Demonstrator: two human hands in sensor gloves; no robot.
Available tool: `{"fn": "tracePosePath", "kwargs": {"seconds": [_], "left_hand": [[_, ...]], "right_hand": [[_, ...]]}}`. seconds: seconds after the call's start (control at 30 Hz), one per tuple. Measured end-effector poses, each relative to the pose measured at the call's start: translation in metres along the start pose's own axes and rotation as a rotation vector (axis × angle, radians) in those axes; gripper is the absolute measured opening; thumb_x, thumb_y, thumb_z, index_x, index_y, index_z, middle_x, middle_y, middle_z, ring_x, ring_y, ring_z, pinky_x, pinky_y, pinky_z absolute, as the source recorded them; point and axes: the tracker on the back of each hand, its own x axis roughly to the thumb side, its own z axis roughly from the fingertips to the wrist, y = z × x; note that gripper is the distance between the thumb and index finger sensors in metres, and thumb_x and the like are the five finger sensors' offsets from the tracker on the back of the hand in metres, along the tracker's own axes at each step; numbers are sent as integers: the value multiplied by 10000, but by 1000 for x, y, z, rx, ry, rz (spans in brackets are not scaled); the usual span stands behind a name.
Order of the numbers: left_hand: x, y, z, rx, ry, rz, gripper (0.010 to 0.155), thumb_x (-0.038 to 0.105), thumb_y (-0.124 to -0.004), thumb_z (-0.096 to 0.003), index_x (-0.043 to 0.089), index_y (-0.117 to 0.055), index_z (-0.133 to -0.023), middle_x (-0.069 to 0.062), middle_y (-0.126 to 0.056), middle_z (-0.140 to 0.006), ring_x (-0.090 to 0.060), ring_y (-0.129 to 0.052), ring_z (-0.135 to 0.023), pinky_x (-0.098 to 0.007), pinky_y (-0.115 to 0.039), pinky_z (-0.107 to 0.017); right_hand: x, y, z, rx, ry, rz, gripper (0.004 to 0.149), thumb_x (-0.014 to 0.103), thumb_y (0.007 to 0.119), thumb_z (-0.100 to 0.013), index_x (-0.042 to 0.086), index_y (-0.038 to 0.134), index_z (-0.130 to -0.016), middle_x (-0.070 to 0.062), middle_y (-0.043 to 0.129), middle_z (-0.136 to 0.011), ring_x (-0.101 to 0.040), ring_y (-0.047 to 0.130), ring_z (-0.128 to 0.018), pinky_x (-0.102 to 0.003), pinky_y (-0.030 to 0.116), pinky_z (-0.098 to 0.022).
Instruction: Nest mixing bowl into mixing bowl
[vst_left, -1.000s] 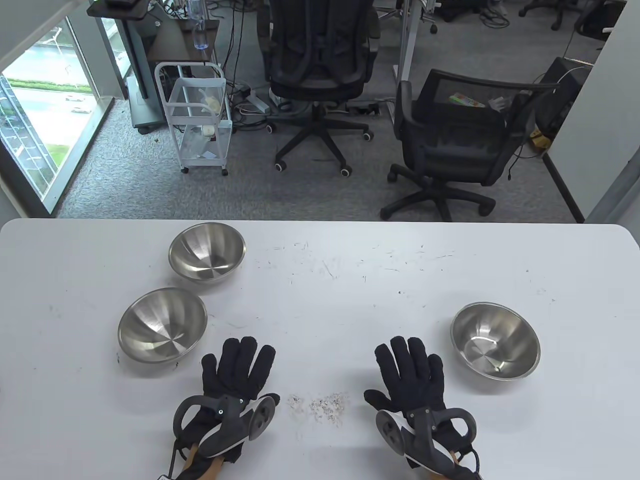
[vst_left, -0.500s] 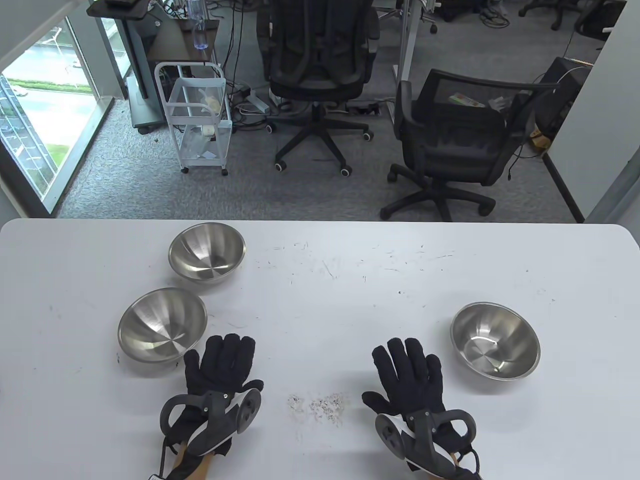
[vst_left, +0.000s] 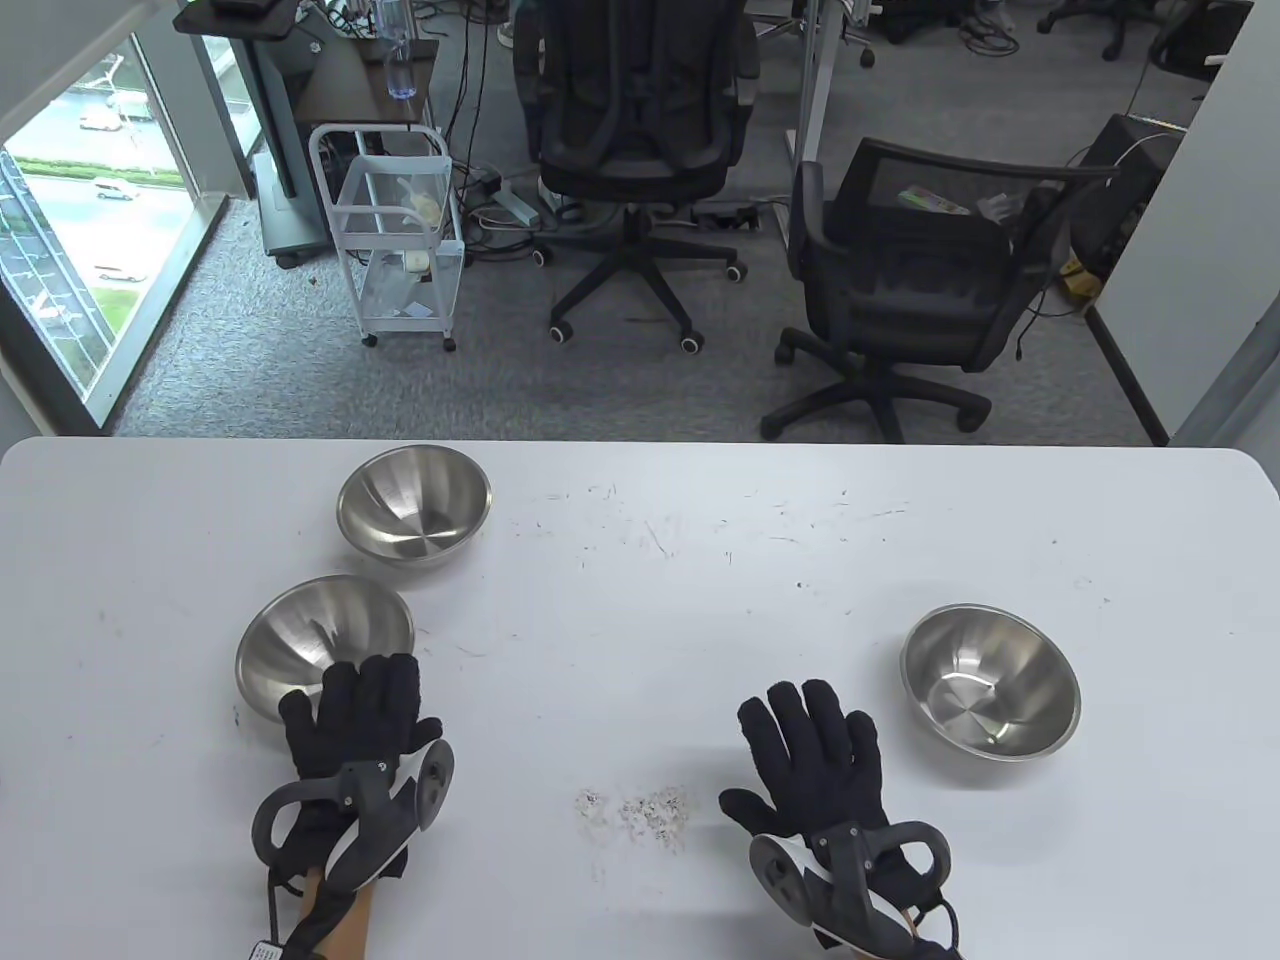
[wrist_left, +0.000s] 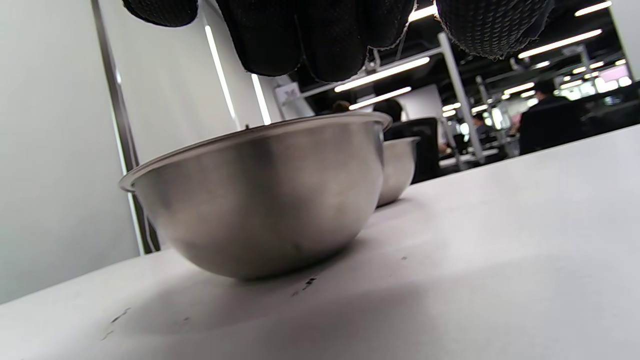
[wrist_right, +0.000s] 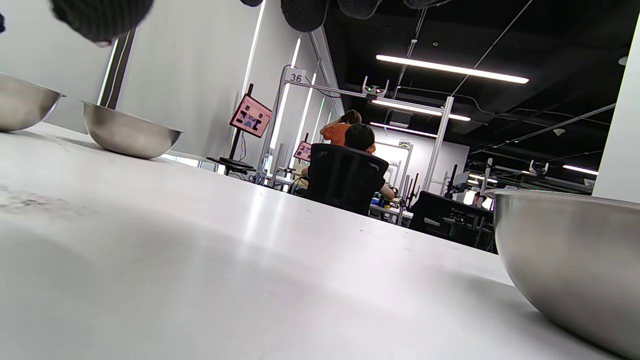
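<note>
Three steel mixing bowls stand upright on the white table (vst_left: 640, 600). The near-left bowl (vst_left: 310, 640) fills the left wrist view (wrist_left: 260, 195). The far-left bowl (vst_left: 414, 503) shows behind it (wrist_left: 397, 167). The right bowl (vst_left: 990, 682) shows at the right edge of the right wrist view (wrist_right: 570, 260). My left hand (vst_left: 350, 715) is open, fingers spread over the near-left bowl's near rim, holding nothing. My right hand (vst_left: 815, 745) is open and flat above the table, left of the right bowl, holding nothing.
A patch of pale crumbs (vst_left: 640, 808) lies on the table between my hands. Small scratches mark the table's far middle (vst_left: 660, 530). Two office chairs (vst_left: 900, 290) and a white cart (vst_left: 395, 240) stand on the floor beyond the far edge.
My left hand has moved left and a little forward, from beside the crumbs to over the near-left bowl's rim. My right hand has drifted slightly back toward me. The bowls have not moved.
</note>
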Motion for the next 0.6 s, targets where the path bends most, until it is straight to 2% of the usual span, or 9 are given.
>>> {"fn": "tracePosePath", "kwargs": {"seconds": [0.17, 0.33, 0.43, 0.47, 0.6], "left_hand": [[-14, -10, -7, -51, 45, 39, 681, 592, -679, -504, 358, -581, -1136, 68, -798, -1144, -269, -784, -1076, -617, -606, -772], [-14, -17, -11, -93, 52, 11, 638, 582, -668, -517, 380, -616, -1120, 72, -843, -1126, -251, -822, -1061, -609, -613, -774], [-12, -21, -13, -120, 52, 10, 560, 547, -659, -535, 423, -672, -1081, 51, -900, -1097, -229, -867, -1039, -600, -622, -773], [-12, -23, -15, -131, 53, 7, 534, 534, -659, -541, 437, -691, -1066, 191, -906, -1081, -226, -882, -1031, -600, -624, -772], [-9, -25, -18, -141, 57, -26, 458, 480, -658, -564, 484, -753, -1013, 226, -971, -1024, -184, -933, -1000, -584, -638, -775]], "right_hand": [[0, 0, 0, -1, -6, -9, 847, 655, 723, -414, 269, 489, -1132, -81, 591, -1205, -415, 553, -1107, -643, 526, -733], [1, -1, 1, -2, -12, -14, 845, 655, 721, -415, 268, 495, -1131, -81, 596, -1203, -413, 558, -1106, -642, 527, -733], [1, -2, 1, -1, -15, -14, 843, 655, 722, -414, 270, 500, -1130, -77, 602, -1201, -408, 558, -1107, -642, 527, -734], [1, -2, 1, -1, -17, -15, 842, 655, 722, -414, 270, 501, -1129, -76, 604, -1201, -410, 558, -1108, -642, 527, -734], [1, -2, 1, 1, -19, -14, 838, 654, 722, -415, 272, 505, -1128, -78, 608, -1199, -412, 561, -1106, -642, 529, -733]]}}
